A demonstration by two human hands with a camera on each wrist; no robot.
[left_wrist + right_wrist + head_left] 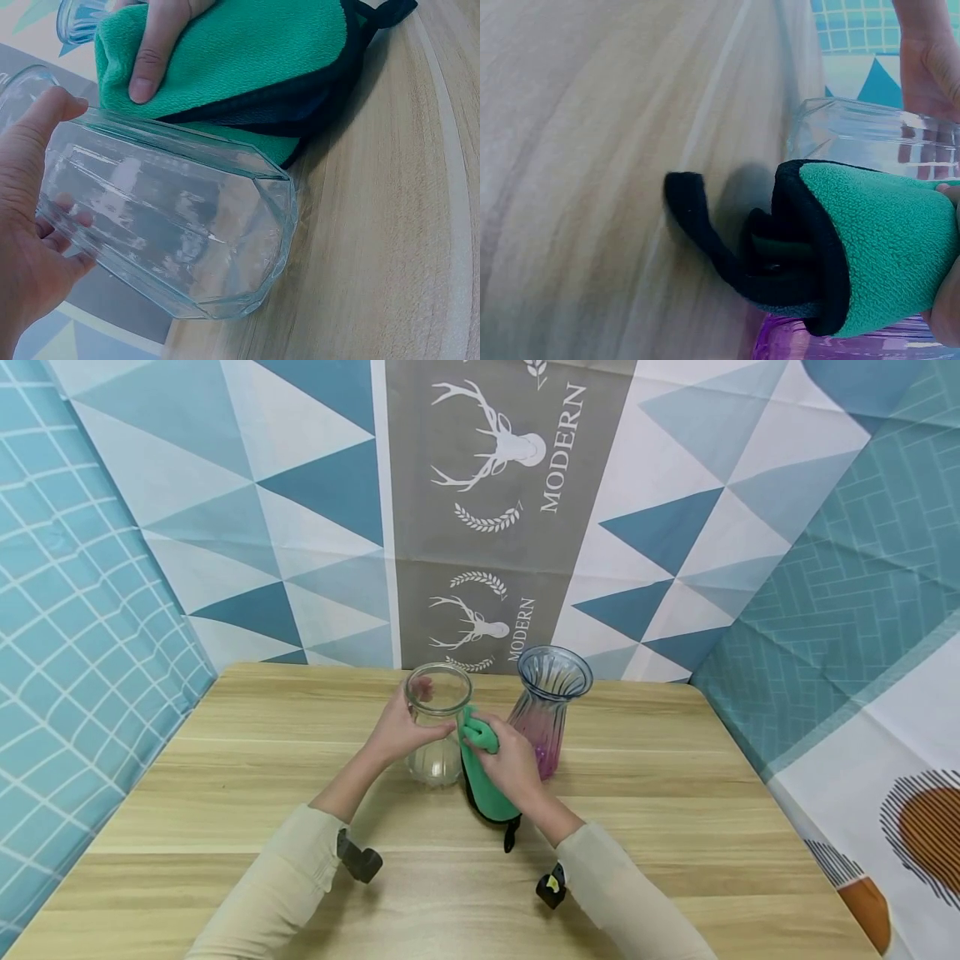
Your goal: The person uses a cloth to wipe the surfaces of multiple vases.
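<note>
A clear glass vase [437, 752] with a wide round rim stands upright on the table. My left hand [401, 727] grips it around the upper part, thumb on the near side and fingers behind the glass. Folded in my right hand [513, 760] is a green cloth [491, 789] with black edging and a black hanging loop [694, 206]. The cloth lies against the right side of the clear vase, as the left wrist view shows, with the right thumb [146, 79] pressed on it. Just beyond the right hand stands a second vase [551, 718], bluish at the rim and pink-purple below.
The wooden table [450, 877] ends at a patterned fabric backdrop [480, 527] close behind the vases. Blue gridded fabric [75, 577] hangs at the left side. Both sleeves carry small black wrist cameras [360, 860] near the tabletop.
</note>
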